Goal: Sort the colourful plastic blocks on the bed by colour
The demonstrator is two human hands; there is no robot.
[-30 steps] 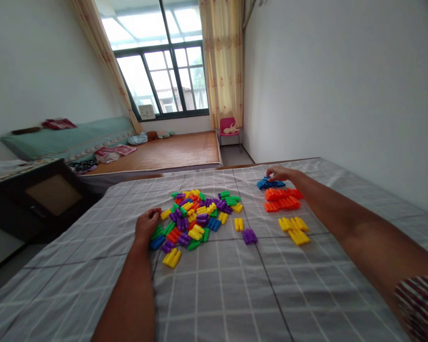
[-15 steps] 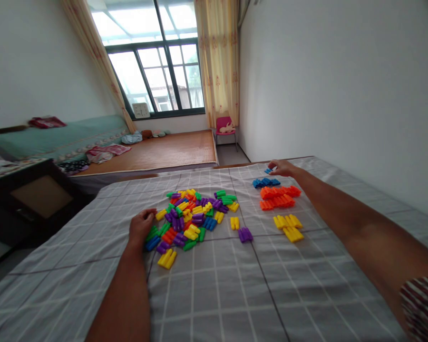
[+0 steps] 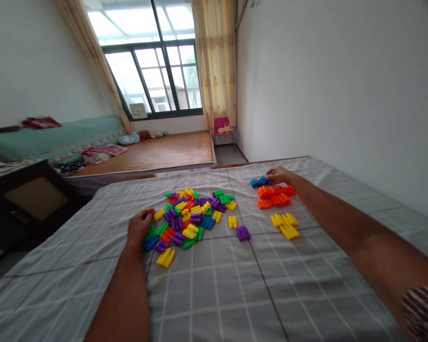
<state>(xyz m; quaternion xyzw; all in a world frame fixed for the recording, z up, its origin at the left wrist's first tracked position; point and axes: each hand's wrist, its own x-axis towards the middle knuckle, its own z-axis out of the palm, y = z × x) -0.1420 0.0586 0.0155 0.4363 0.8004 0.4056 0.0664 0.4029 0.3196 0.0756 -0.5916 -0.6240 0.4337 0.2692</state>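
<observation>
My right hand [image 3: 278, 174] is at the far side of the cloth-covered table, its fingers pinched at the right end of a row of blue plastic blocks [image 3: 258, 182]. Part of that row is hidden by the fingers. My left hand [image 3: 140, 225] rests on the cloth against the left edge of a mixed pile of blocks [image 3: 185, 216] in yellow, purple, green, orange and blue. Its fingers are curled, and what they may hold is hidden. Nearer than the blue row lie rows of orange blocks [image 3: 276, 196], then a group of yellow blocks [image 3: 287, 225].
A purple block [image 3: 243, 233] and a small yellow block [image 3: 232, 222] lie between pile and rows. Another yellow block [image 3: 166, 258] is at the pile's near side. The grey checked cloth [image 3: 214, 294] covers the table. A white wall stands on the right; a bed [image 3: 171, 147] lies beyond.
My right hand has come down and nearer, bringing the blue block it held to the right end of the blue row. My left hand stays beside the pile. The view has shifted slightly.
</observation>
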